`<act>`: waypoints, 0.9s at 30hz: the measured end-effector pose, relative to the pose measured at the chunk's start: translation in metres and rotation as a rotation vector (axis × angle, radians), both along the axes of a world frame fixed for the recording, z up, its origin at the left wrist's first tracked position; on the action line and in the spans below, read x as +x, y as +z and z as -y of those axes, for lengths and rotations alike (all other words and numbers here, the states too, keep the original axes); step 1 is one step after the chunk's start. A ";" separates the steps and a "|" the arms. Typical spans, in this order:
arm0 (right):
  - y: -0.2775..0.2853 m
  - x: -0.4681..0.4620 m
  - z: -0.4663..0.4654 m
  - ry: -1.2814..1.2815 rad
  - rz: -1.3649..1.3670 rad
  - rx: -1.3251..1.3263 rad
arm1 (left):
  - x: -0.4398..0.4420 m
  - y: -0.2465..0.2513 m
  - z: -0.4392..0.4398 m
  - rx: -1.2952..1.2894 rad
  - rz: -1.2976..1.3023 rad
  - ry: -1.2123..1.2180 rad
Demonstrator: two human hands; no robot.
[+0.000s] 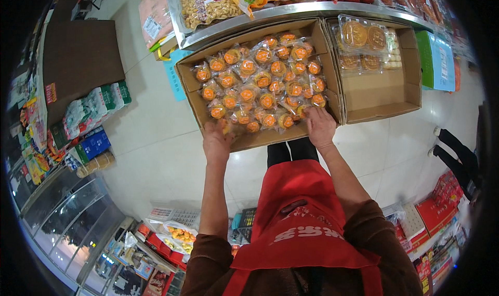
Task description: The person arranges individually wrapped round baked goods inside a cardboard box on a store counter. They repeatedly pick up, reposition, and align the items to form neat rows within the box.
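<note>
A shallow cardboard box lies before me, filled with small round pastries, each in clear plastic with an orange label. Over the box's near left corner is my left hand, slightly blurred, its fingers by a wrapped pastry. My right hand reaches over the near wall toward the right corner, fingertips at another wrapped pastry. The fingers partly cover both pastries, and whether either is gripped is not visible.
A second cardboard box adjoins on the right, with clear packs of larger mooncakes at its far end. Beyond runs a metal-edged counter with packaged food. A brown-topped stand is at left; a person's legs show at right.
</note>
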State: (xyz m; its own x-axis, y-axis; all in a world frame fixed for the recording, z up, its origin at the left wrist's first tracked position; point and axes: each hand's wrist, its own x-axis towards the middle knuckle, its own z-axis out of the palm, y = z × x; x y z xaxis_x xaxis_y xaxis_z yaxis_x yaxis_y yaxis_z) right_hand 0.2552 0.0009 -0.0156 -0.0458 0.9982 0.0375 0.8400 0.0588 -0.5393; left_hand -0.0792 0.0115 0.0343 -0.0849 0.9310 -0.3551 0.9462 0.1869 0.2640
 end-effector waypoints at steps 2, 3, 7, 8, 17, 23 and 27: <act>0.001 0.000 0.000 -0.005 -0.005 -0.005 | 0.008 -0.003 0.003 -0.266 -0.003 -0.044; 0.002 0.000 0.000 -0.007 -0.007 -0.010 | 0.013 -0.004 0.004 -0.208 0.016 -0.034; 0.000 0.000 0.001 -0.005 0.003 -0.050 | 0.045 -0.009 0.009 -0.014 0.102 -0.032; -0.001 0.000 0.002 -0.001 0.009 -0.045 | 0.058 -0.011 0.009 0.052 0.143 -0.044; 0.006 -0.001 -0.004 0.039 0.028 -0.105 | 0.133 -0.038 0.007 0.300 0.292 0.043; 0.004 -0.014 -0.036 -0.199 -0.288 -0.317 | 0.131 -0.046 0.007 0.324 0.247 -0.012; -0.005 -0.035 -0.068 -0.041 -0.017 -0.240 | 0.133 -0.044 0.005 0.286 0.244 -0.010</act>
